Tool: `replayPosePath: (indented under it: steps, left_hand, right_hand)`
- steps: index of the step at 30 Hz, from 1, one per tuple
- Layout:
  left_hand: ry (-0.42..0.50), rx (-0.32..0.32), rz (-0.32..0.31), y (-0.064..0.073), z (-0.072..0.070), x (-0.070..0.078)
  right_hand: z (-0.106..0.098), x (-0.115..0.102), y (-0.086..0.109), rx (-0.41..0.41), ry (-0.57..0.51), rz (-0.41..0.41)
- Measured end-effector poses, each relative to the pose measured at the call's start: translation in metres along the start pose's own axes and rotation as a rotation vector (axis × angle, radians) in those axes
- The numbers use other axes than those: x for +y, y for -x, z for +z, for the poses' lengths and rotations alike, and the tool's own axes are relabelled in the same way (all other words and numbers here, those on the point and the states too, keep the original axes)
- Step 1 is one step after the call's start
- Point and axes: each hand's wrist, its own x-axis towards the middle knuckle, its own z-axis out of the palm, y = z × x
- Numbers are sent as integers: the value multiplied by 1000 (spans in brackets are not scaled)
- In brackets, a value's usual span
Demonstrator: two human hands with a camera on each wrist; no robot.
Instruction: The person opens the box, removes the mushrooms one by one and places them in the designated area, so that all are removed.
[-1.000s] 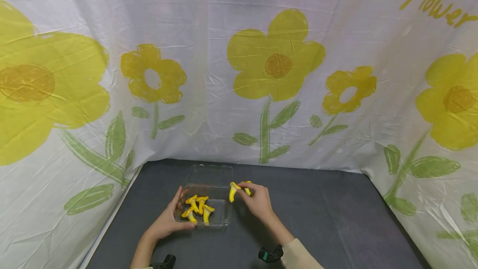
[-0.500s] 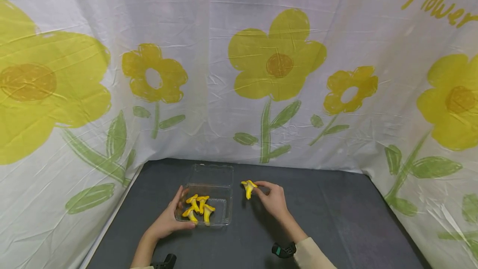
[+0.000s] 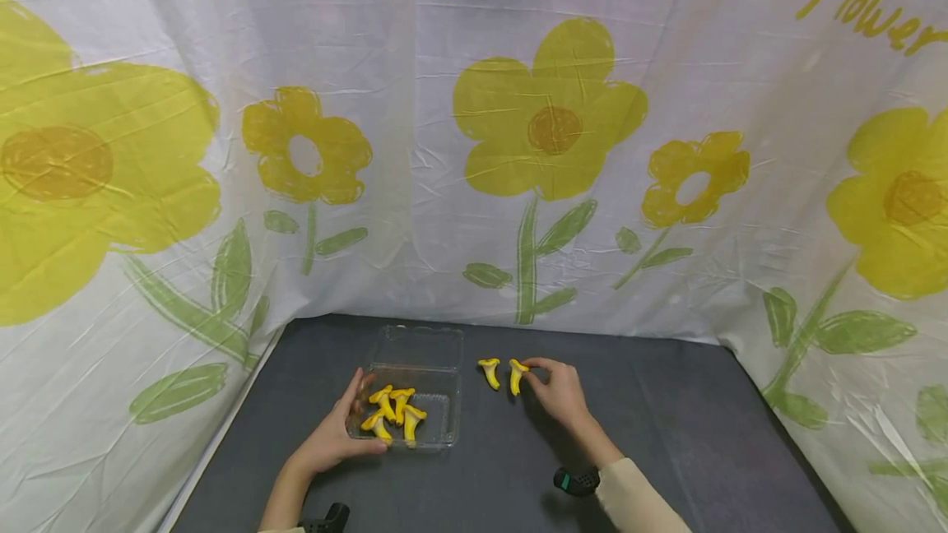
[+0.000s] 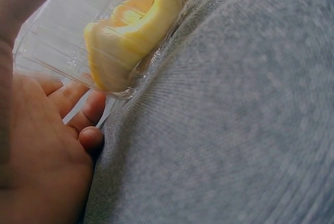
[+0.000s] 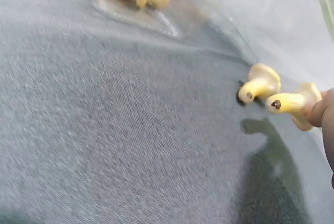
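Curtain [image 3: 59,410], white w/ yellow flowers & green stems, fills your far L & runs round the back to the far R. Black L wrist device [image 3: 331,518] pokes in at the bottom edge. Above it, your L hand [image 3: 333,434] grips the L end of a clear plastic clamshell box [image 3: 442,422]: thumb along the near side, other fingers round the far L corner, parted by approx. the box's depth. Box sits on the dark grey table [image 3: 666,434], lid [image 3: 422,348] flipped open on the far side. Inside, bunched twd the L half: four yellow chanterelles [image 3: 401,410], caps mostly away from you.

R of the box, a loose chanterelle [image 3: 490,373] lies on the table, cap away, stem end twd you. Just R of that is the held chanterelle [image 3: 516,378], same way round, w/ a small gap b/w the two in the head view. Your R hand [image 3: 557,393] pinches it by the cap's R edge, fingertips closed down to just the mushroom; can't tell if it touches the table. Then your black R wrist device [image 3: 576,482], w/ a green patch, & last a cream sleeve [image 3: 637,496].
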Motion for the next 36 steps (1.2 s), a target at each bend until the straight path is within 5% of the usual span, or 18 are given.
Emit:
replayPosePath:
  steps: [17,36]
  left_hand:
    - [0,-11,8,1,1,-1]
    - [10,-18,23,0,0,-1]
  right_hand:
    - [11,13,-9,-46,-18,37]
    - [23,22,-6,-5,-42,60]
